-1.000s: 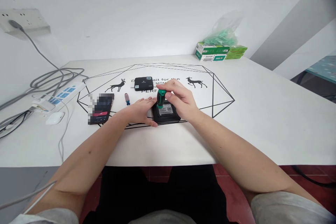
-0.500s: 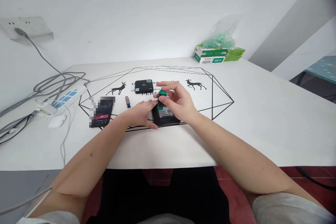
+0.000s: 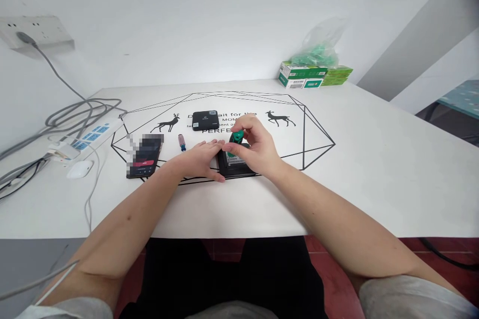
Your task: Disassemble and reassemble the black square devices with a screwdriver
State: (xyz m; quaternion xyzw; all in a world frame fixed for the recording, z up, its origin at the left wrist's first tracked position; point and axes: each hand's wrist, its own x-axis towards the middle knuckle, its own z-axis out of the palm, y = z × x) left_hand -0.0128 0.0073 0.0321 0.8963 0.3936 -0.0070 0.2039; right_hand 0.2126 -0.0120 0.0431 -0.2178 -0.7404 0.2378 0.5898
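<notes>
My right hand [image 3: 258, 147] grips a green and black screwdriver [image 3: 237, 136] over a black device [image 3: 239, 170] that lies on the white table. The tool's handle leans to the right, with its lower end over the device's left part. A pale label on the device shows partly beneath my fingers. My left hand [image 3: 204, 160] rests with fingers spread at the device's left edge. A second screwdriver [image 3: 181, 142] with a clear reddish handle and blue end lies left of my left hand. Behind it lies a flat black box [image 3: 205, 120] with small stickers.
A phone [image 3: 145, 155] lies at left, beside a white earbud case [image 3: 80, 169], a power strip [image 3: 95, 137] and coiled grey cables [image 3: 84, 109]. Green and white boxes [image 3: 302, 74] with a plastic bag [image 3: 320, 50] on top stand at the back right.
The screwdriver's handle has tilted to the right, and the fingers of my right hand have curled closer round it. My left hand has stayed in place. The view has shifted slightly.
</notes>
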